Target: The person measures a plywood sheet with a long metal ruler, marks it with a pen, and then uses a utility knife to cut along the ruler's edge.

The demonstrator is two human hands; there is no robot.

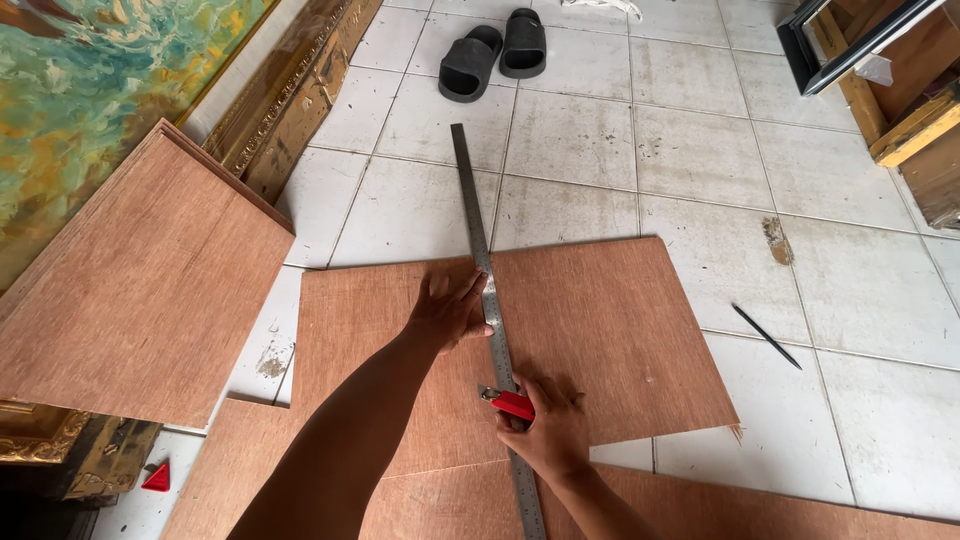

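Left hand (452,310) flat, pinning steel ruler (492,330) mid-sheet on plywood sheet (600,330); right hand (552,432) gripping red utility knife (511,404) (near front edge). Ruler slip likely ruins cut, nicks fingertips.

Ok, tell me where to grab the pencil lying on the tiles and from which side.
Take the pencil at its middle, coming straight down from above with the fingertips. It lies flat on the tile floor, slim and slanted, with bare floor on both sides, so a pinch across its narrow width should work. It lies nearer the right hand than the left hand.
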